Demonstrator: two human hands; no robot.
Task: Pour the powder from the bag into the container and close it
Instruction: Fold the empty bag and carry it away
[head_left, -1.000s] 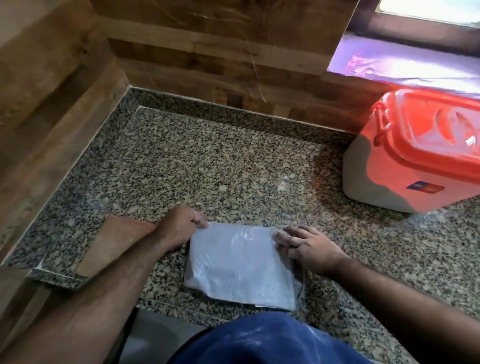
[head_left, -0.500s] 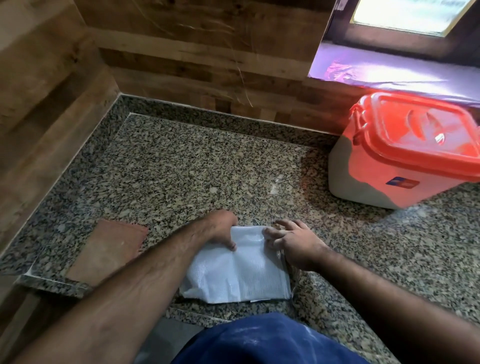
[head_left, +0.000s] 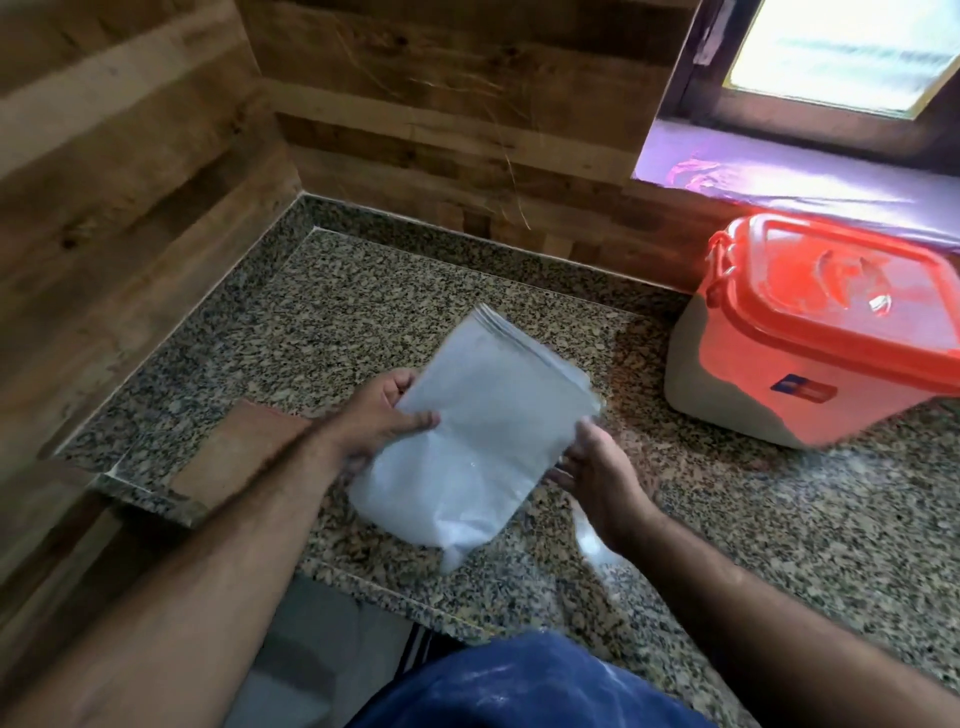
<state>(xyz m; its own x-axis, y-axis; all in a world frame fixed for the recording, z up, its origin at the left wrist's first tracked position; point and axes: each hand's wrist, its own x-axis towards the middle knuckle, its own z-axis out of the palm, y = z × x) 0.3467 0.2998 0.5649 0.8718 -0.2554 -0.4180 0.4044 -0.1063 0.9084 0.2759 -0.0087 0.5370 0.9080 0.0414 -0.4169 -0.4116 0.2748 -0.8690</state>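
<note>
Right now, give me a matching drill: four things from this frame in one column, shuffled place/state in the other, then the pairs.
Things:
1. bag
2. container
3. left hand
4. right hand

States:
A. stands at the right on the counter, orange lid on
B. grips the bag's left edge, thumb on its front face
C. held tilted off the counter between both hands
D. supports the bag's lower right side

Pairs: 1-C, 2-A, 3-B, 4-D
</note>
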